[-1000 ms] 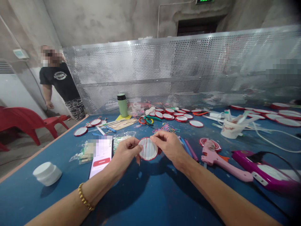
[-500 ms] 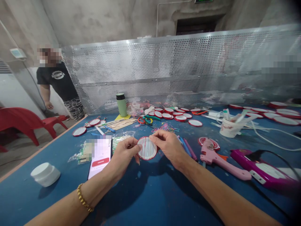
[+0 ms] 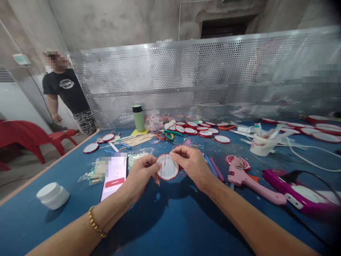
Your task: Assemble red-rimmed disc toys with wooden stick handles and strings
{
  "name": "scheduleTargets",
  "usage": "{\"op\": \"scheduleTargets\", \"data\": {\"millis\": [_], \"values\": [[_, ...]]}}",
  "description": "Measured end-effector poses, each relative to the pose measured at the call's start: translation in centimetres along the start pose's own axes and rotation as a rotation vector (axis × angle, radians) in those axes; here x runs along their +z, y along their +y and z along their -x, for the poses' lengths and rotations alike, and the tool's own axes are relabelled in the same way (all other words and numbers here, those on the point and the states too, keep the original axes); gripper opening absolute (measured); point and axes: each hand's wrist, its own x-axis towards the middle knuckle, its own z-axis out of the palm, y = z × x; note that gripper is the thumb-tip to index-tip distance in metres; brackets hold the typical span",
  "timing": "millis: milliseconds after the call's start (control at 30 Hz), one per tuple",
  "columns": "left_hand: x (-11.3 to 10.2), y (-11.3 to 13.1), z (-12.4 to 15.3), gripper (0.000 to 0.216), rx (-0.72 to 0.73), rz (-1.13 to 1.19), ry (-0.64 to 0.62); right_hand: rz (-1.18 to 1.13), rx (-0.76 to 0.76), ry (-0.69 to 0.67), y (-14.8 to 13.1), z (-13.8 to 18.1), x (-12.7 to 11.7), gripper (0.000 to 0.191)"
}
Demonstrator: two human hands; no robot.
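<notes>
Between my two hands, above the blue table, is a small white disc with a red rim (image 3: 167, 168). Its pale face has faint stripes and is tilted toward me. My left hand (image 3: 145, 170) pinches the disc's left edge, thumb on the face and fingers behind. At the upper right edge, my right hand (image 3: 189, 161) closes thumb and fingertips on the rim; the fingertips behind it are hidden. A lit phone (image 3: 115, 177) lies beside my left wrist. To the right of my right hand are blue and purple pens (image 3: 213, 168).
A pink glue gun (image 3: 247, 183) rests near my right forearm, with a magenta device (image 3: 298, 193) beyond it. A white jar (image 3: 52, 195) stands at left. Several red-rimmed discs (image 3: 190, 131), a green bottle (image 3: 138, 119) and a cup of tools (image 3: 261, 145) stand farther back. A person (image 3: 68, 90) stands behind the table's left side.
Both hands keep their grip on the disc, which has hardly moved. The whole view has shifted very slightly.
</notes>
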Motion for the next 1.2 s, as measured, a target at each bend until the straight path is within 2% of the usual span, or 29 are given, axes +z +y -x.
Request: {"op": "scheduleTargets", "data": {"millis": [433, 600, 733, 867, 933, 1000, 1100, 1200], "values": [[0.2, -0.2, 0.0, 0.018, -0.019, -0.008, 0.03, 0.09, -0.067, 0.0, 0.1, -0.2, -0.1, 0.022], [-0.1, -0.3, -0.4, 0.019, -0.03, 0.027, 0.04, 0.051, 0.052, -0.079, 0.0, -0.2, -0.3, 0.027], [-0.3, -0.4, -0.6, 0.021, -0.026, 0.037, 0.055, 0.13, 0.104, -0.165, -0.5, 0.0, -0.7, 0.03], [-0.2, -0.1, -0.5, 0.03, -0.036, 0.1, -0.018, 0.099, 0.145, -0.169, -0.3, -0.5, -1.3, 0.03], [-0.2, 0.0, -0.5, 0.034, -0.055, 0.137, -0.023, 0.091, 0.183, -0.147, 0.3, -1.2, -1.7, 0.027], [-0.3, 0.1, -0.5, 0.041, -0.066, 0.125, 0.033, 0.124, 0.209, -0.082, 1.1, -1.9, -2.2, 0.021], [-0.5, 0.0, -0.5, 0.045, -0.012, 0.052, 0.09, 0.247, 0.228, 0.022, 2.1, -2.8, -2.6, 0.015], [-0.3, -0.3, -0.4, 0.032, -0.013, -0.05, -0.017, 0.409, 0.254, 0.04, 2.4, -3.2, -2.4, 0.014]]}}
